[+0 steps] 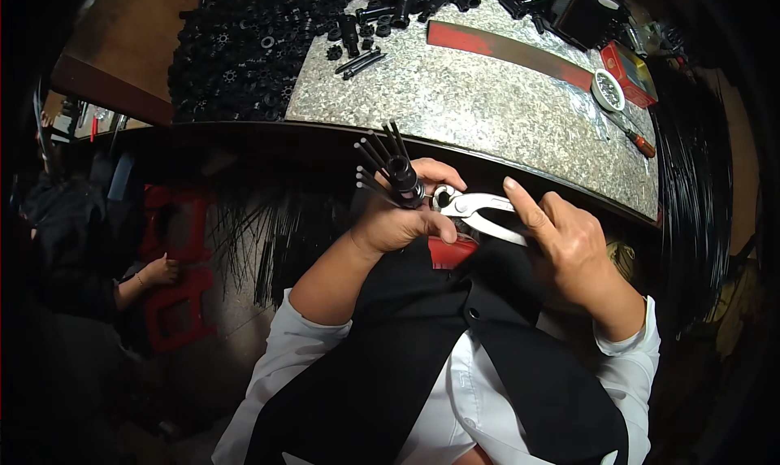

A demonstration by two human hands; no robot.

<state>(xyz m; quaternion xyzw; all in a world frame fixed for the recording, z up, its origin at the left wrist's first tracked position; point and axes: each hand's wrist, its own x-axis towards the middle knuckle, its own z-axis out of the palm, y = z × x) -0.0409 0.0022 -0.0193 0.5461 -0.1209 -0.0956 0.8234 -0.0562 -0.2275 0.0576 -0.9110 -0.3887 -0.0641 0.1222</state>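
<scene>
My left hand [398, 221] is closed around a black ribbed hub [400, 176] with several thin black rods fanning out of its far side. A pair of end-cutting pincers [479, 207] with pale handles lies across in front of me, its jaws right beside the hub, where a thin wire seems to show. My right hand [569, 241] grips the handles, its index finger stretched out along them. How the other right fingers wrap the handles is partly hidden.
Small black parts [236, 50] are heaped on the speckled table [390, 99]. Beyond lie a red-grey strip [512, 54], a white bowl [607, 91] of small bits, a red box [628, 73] and a screwdriver [640, 142]. Long black rods [695, 189] hang at right. Another person's hand [162, 270] is by red stools [180, 306].
</scene>
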